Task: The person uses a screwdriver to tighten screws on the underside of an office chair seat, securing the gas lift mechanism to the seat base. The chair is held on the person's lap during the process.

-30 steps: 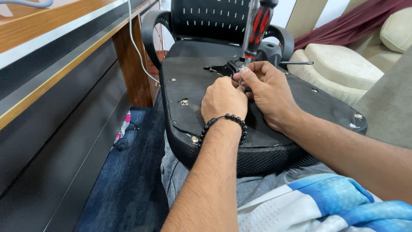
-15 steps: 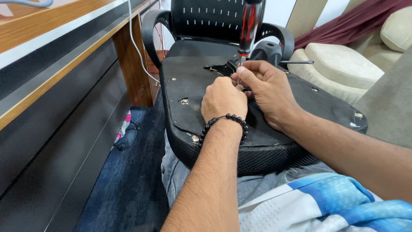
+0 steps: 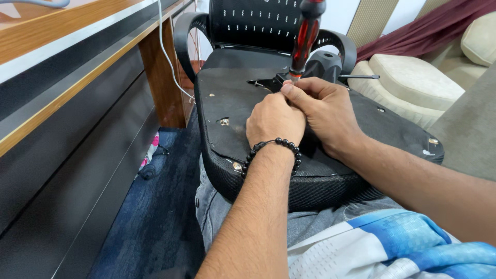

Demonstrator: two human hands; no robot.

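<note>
Seen from the head camera, an upturned black chair seat (image 3: 243,98) lies across the person's lap, its flat underside facing up, which puts the fixing points within easy reach of both hands; the mesh-covered edge hangs toward the knees, braced by the thighs so it does not slide.

Both hands meet at the middle of that underside; the left hand (image 3: 275,120), with a dark bead bracelet (image 3: 274,147) at the wrist, is curled shut with its fingertips pressed near the lower end of a screwdriver (image 3: 306,39), seemingly steadying the tip; the right hand (image 3: 325,111) is closed around the same spot from the other side, fingers bunched at the shaft.

That screwdriver, red and black in the handle, stands almost upright and leans slightly away, a stance that suits driving straight down into the board; what its tip engages is hidden by the fingers.

Just beyond the hands a metal bracket (image 3: 266,82) rests on the seat; small screw points (image 3: 224,121) dot the board; behind it a black office chair back (image 3: 258,23) stands, a wooden desk (image 3: 62,46) runs at left, and a cream sofa (image 3: 413,77) sits at right.
</note>
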